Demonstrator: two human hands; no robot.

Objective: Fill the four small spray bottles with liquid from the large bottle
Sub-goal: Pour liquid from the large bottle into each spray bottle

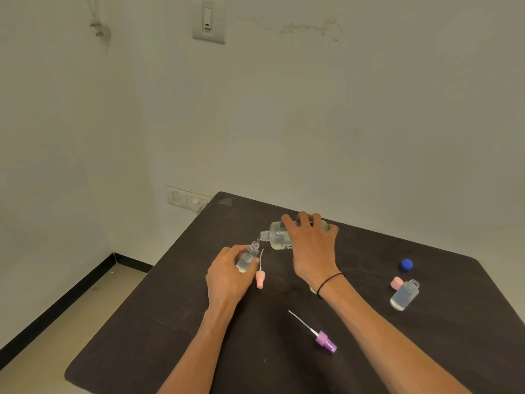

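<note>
Currently pouring: both hands grasping bottles.
Right hand (311, 245) fingers wrap the tilted large bottle (279, 237); left hand (227, 273) fingers curl around the small spray bottle (247, 257), its mouth just below the large bottle's neck.

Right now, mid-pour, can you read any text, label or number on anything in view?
Large clear plastic bottle, tilted in the right hand: dark print near its base, too small and blurred to read.
White wall switch plate: small dark mark, unreadable.
Nothing else carries text.

Your right wrist (324, 285) hides most of a small pale object (313, 289), perhaps a bottle; both forearms run off the bottom edge
</note>
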